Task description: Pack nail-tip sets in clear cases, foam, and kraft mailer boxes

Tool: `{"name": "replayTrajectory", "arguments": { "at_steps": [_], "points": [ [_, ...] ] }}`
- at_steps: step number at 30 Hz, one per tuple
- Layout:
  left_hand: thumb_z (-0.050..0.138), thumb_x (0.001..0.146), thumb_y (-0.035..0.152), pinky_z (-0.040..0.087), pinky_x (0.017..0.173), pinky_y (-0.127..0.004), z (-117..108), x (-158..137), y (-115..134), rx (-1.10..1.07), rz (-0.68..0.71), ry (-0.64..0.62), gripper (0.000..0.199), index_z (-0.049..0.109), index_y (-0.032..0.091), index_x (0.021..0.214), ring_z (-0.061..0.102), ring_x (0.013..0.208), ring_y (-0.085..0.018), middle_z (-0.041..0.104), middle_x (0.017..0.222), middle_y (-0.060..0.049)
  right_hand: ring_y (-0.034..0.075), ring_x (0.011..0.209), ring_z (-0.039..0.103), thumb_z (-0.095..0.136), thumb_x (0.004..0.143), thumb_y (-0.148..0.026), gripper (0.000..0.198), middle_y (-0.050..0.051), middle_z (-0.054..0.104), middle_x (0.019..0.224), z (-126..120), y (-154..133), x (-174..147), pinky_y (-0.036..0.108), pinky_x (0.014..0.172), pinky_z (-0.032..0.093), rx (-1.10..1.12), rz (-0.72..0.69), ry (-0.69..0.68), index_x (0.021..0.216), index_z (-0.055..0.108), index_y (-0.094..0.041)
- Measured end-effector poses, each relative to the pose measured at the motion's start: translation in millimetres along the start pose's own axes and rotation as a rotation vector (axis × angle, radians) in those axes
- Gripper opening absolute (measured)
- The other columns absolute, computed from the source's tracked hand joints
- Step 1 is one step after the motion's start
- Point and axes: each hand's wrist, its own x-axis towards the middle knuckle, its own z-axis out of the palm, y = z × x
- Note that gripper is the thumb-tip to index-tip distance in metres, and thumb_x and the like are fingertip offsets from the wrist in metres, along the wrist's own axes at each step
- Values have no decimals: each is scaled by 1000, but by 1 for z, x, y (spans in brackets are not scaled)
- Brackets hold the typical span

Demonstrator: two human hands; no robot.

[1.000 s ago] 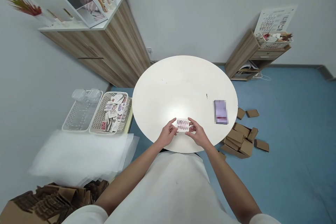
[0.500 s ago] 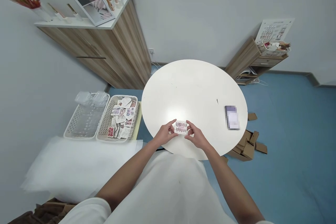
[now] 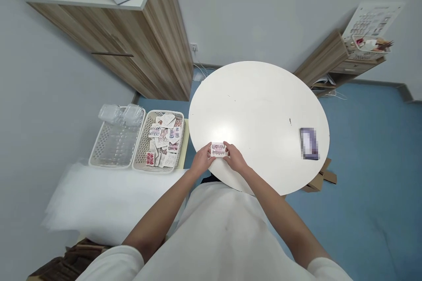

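Between my two hands is a small card of press-on nails [image 3: 218, 149], with two rows of pinkish-purple nails facing up. My left hand [image 3: 201, 159] pinches its left edge between thumb and fingers. On the right edge, my right hand [image 3: 235, 158] grips it the same way. The card is held over the near edge of a round white table [image 3: 263, 105]. Left of the table, a white basket [image 3: 136, 153] holds many similar nail cards and paper cards in a loose pile.
Another white basket [image 3: 95, 151] holds clear plastic cases [image 3: 120, 140]. White wrapping sheet [image 3: 108, 197] lies in front of both baskets. A blurred purple box [image 3: 309, 143] rests on the table's right side. Cardboard boxes [image 3: 315, 182] sit on the floor; a wooden cabinet [image 3: 171, 39] stands behind left.
My view has shifted, so the table and baskets appear farther right. Both hands still hold the nail card, which now sits slightly left and higher in the picture.
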Motion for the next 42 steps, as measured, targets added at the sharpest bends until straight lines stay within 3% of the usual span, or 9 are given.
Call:
{"name": "replayTrajectory", "arguments": {
  "at_steps": [6, 15, 18, 22, 29, 35, 42],
  "points": [
    [69, 57, 24, 38, 65, -27, -4, 7, -23, 100, -76, 71, 58, 51, 20, 112, 53, 72, -19, 56, 80, -3, 17, 81, 51, 49, 71, -10, 63, 7, 49, 99, 18, 0, 30, 26, 67, 41, -111, 8, -144, 130, 28, -23],
    [58, 69, 24, 37, 73, -30, -4, 7, -35, 279, -72, 5, 59, 38, 16, 124, 52, 88, -25, 56, 91, -9, 21, 84, 50, 47, 74, -15, 64, 10, 49, 103, 39, -1, 36, 28, 60, 39, -256, 41, -111, 132, 23, -22],
    [54, 73, 28, 35, 81, -35, -4, -8, -35, 381, -7, 13, 57, 36, 15, 125, 47, 100, -28, 53, 105, -13, 24, 94, 47, 48, 75, -20, 57, 12, 48, 108, 38, -3, 20, 32, 71, 40, -275, -49, -56, 129, 29, -20],
    [46, 78, 33, 28, 93, -39, -1, -30, -33, 512, 140, -56, 48, 39, 18, 123, 35, 117, -28, 44, 125, -12, 28, 113, 34, 53, 74, -30, 49, 12, 39, 126, 44, -5, -2, 40, 88, 31, -371, -188, -35, 120, 40, -20],
    [35, 83, 38, 21, 99, -44, -7, -22, -30, 785, 143, -45, 51, 35, 15, 128, 19, 128, -27, 30, 137, -10, 28, 119, 28, 45, 79, -34, 50, 12, 31, 136, 60, -19, 5, 42, 91, 25, -533, -148, -17, 125, 35, -17],
    [32, 84, 37, 20, 98, -45, -16, -1, -34, 816, 121, -22, 52, 31, 13, 130, 16, 129, -27, 27, 139, -10, 27, 117, 30, 41, 81, -35, 53, 12, 31, 136, 61, -30, 29, 42, 91, 26, -557, -125, 5, 128, 30, -14],
    [30, 85, 36, 21, 97, -44, -16, 0, -39, 761, 115, -20, 53, 27, 12, 132, 17, 129, -27, 25, 139, -11, 27, 114, 32, 42, 80, -35, 55, 12, 30, 136, 60, -31, 35, 42, 89, 27, -569, -98, -7, 129, 29, -15]
  ]
}}
